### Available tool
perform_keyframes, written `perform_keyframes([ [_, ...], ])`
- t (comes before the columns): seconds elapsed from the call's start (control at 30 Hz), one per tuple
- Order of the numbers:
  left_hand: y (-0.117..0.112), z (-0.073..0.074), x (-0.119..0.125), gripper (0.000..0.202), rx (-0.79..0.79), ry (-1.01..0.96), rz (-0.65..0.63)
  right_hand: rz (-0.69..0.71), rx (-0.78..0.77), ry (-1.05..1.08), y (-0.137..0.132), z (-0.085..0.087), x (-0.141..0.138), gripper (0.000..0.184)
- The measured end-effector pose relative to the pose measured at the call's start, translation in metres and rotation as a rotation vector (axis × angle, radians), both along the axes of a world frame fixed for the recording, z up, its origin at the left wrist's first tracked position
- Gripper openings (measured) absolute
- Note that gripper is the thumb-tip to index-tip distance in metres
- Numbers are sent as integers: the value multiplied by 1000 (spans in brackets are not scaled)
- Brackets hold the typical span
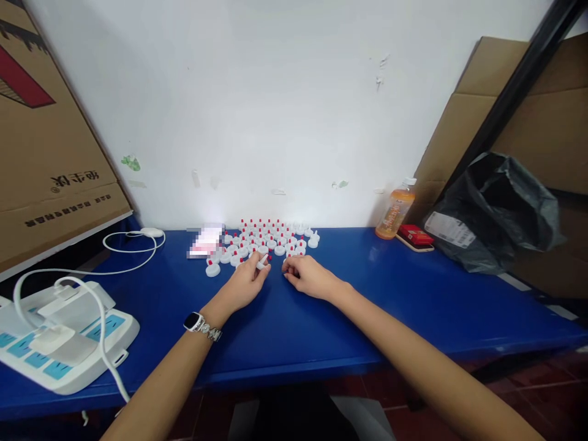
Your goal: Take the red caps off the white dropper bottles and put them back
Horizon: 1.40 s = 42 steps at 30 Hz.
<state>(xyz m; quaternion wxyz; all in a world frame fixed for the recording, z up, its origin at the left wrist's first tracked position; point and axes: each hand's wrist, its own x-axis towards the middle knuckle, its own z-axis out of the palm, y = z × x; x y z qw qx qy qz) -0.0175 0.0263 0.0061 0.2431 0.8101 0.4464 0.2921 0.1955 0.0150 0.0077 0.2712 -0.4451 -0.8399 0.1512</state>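
Many white round nozzle caps (280, 250) stand grouped on the blue table near the wall, most with a small red tip on top. A few at the group's right end, such as a plain white nozzle cap (313, 239), show no red tip. My left hand (245, 282) wears a watch and is closed on a white nozzle cap (262, 262), tilted between thumb and fingers. Small red tips (269, 258) lie between my hands. My right hand (309, 275) rests at the front of the group with its fingers pinched together; whatever they hold is hidden.
On the left sit a white power strip (68, 361) with cables and a bright, blurred-out phone-like item (206, 239). An orange drink bottle (395, 209), a red box (414, 236) and a grey plastic bag (496, 208) are on the right. Cardboard (55, 141) leans at the left.
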Motion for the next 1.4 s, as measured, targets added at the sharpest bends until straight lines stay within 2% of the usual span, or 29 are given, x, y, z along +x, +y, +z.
perform_keyframes([
  [0.07,0,0,0,22,-7,-7,-20,-12,-3,2,1,-1,2,19],
  [0.43,-1,-1,3,24,-22,66,-45,-27,164,-155,1,1,4,6],
  [0.53,-4,1,5,25,-31,60,-58,-19,204,-137,-2,4,2,6],
  [0.63,-6,2,8,25,-38,41,-63,-27,141,77,-2,7,-2,7],
  [0.77,-10,1,16,24,-21,1,-87,-136,16,624,4,5,-14,14],
  [0.87,-12,-1,22,22,19,-21,-101,-174,-41,884,7,-2,-26,24],
  [0.97,-15,-3,26,21,30,-40,-70,-184,-66,953,6,-8,-35,28],
  [1.13,-18,-3,32,21,59,-76,-55,-242,10,974,4,-9,-40,28],
  [1.4,-18,-6,40,16,106,-92,-39,-313,108,908,1,-9,-47,29],
])
